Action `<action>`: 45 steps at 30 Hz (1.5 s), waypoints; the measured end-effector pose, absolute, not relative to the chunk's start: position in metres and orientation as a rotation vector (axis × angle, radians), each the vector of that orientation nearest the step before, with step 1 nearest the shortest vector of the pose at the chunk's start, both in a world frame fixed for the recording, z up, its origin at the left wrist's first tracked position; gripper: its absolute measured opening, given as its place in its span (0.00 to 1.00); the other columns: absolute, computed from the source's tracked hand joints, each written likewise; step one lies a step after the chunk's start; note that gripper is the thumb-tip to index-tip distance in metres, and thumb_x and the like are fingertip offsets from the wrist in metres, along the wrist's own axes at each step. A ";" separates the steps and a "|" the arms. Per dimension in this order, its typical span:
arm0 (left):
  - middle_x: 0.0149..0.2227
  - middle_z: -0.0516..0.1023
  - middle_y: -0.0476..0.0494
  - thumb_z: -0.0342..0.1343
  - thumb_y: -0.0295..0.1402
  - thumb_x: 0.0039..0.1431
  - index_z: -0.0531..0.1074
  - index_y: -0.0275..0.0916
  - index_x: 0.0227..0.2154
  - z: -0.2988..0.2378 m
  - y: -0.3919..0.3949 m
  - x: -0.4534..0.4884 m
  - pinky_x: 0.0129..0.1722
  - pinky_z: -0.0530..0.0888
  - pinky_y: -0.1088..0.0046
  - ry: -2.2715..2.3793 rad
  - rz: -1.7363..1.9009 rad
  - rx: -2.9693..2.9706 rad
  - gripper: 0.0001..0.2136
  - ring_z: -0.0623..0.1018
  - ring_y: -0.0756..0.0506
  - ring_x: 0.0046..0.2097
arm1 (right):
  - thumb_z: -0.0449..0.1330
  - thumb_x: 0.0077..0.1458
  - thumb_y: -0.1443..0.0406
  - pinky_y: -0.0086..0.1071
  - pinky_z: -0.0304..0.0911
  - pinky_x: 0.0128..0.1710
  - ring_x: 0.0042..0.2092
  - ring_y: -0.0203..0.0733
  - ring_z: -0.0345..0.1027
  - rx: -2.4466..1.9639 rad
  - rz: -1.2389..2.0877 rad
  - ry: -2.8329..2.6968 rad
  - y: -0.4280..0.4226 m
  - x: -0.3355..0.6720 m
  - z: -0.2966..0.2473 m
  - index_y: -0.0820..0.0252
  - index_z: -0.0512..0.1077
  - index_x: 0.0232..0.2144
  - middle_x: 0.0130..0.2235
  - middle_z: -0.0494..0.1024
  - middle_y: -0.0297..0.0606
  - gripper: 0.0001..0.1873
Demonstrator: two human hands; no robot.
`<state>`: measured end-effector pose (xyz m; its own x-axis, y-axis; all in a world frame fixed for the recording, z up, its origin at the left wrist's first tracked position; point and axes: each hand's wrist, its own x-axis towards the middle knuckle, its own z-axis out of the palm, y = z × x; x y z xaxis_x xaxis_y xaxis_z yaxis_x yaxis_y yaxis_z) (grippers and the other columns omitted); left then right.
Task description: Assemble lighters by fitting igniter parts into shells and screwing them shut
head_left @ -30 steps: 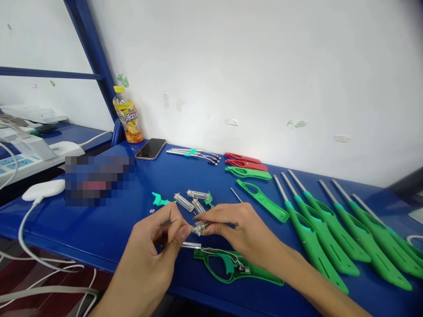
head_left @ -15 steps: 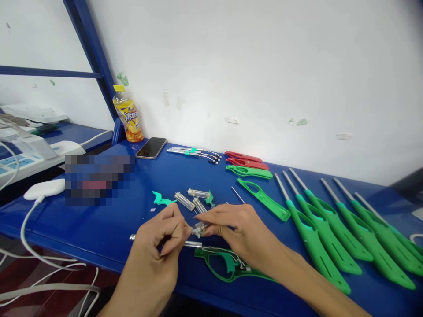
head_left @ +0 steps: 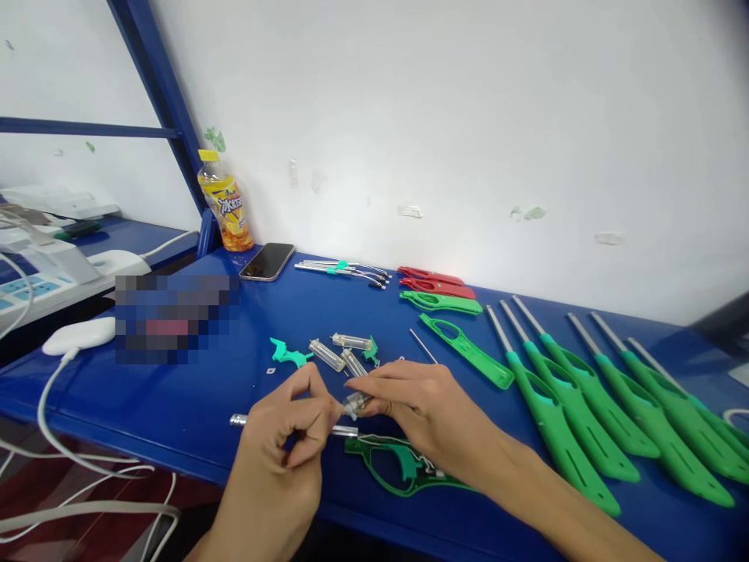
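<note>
A clear plastic lighter fuel tank is held between the thumb and fingers of my right hand. My left hand is pinched closed at the near end of that tank; whatever sits between its fingertips is too small to make out. Below both hands lies a green lighter handle half with a trigger and wires inside. A metal tube extends left from it, passing behind my left hand. Just beyond my fingers are several loose clear tanks and a teal plastic trigger.
Several assembled green lighters lie at the right. Behind are green and red handle halves, and metal tubes with wires. A phone, a drink bottle and a white cabled device occupy the left.
My left hand has shifted slightly down and its curled fingers have opened a little, the pinch staying at the tank's end. My right hand keeps its hold on the tank.
</note>
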<state>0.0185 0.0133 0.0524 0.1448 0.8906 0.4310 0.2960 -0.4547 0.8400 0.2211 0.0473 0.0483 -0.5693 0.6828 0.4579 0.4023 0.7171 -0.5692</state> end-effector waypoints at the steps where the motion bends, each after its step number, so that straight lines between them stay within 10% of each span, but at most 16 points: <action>1: 0.25 0.59 0.50 0.50 0.25 0.66 0.46 0.38 0.21 0.052 0.013 0.018 0.27 0.56 0.68 1.132 1.308 1.847 0.21 0.60 0.49 0.28 | 0.56 0.71 0.72 0.37 0.77 0.42 0.42 0.46 0.83 -0.820 0.521 -2.253 0.047 0.221 0.049 0.62 0.83 0.52 0.43 0.88 0.44 0.16; 11: 0.23 0.64 0.52 0.50 0.30 0.70 0.49 0.40 0.21 0.072 0.017 0.010 0.25 0.62 0.73 1.189 1.231 1.951 0.22 0.64 0.50 0.25 | 0.56 0.75 0.63 0.42 0.72 0.47 0.46 0.49 0.79 -0.894 0.381 -2.299 0.047 0.224 0.062 0.58 0.79 0.53 0.47 0.86 0.44 0.13; 17: 0.28 0.77 0.54 0.51 0.36 0.73 0.72 0.47 0.30 0.073 0.025 0.001 0.26 0.70 0.76 1.270 1.158 1.984 0.13 0.76 0.48 0.28 | 0.53 0.77 0.63 0.36 0.66 0.42 0.42 0.43 0.75 -1.033 0.448 -2.181 0.048 0.226 0.070 0.55 0.73 0.48 0.43 0.82 0.38 0.09; 23: 0.44 0.87 0.51 0.61 0.38 0.66 0.83 0.55 0.44 0.061 0.024 -0.016 0.49 0.80 0.63 1.288 0.890 2.322 0.08 0.85 0.37 0.48 | 0.44 0.79 0.58 0.33 0.57 0.31 0.30 0.36 0.62 -1.103 0.598 -2.068 0.039 0.224 0.074 0.53 0.62 0.40 0.32 0.68 0.28 0.13; 36: 0.45 0.85 0.52 0.55 0.30 0.69 0.84 0.54 0.42 0.049 0.027 -0.017 0.48 0.79 0.66 1.274 0.550 2.387 0.13 0.85 0.41 0.45 | 0.73 0.59 0.59 0.33 0.62 0.38 0.40 0.41 0.68 -1.326 1.161 -2.343 0.036 0.240 0.089 0.53 0.67 0.36 0.39 0.76 0.28 0.17; 45: 0.45 0.87 0.53 0.51 0.26 0.72 0.83 0.50 0.46 0.054 0.026 -0.019 0.51 0.77 0.72 1.146 0.562 2.544 0.16 0.85 0.45 0.48 | 0.75 0.55 0.55 0.31 0.55 0.33 0.36 0.37 0.65 -1.317 1.314 -2.358 0.041 0.240 0.092 0.54 0.66 0.34 0.36 0.73 0.26 0.21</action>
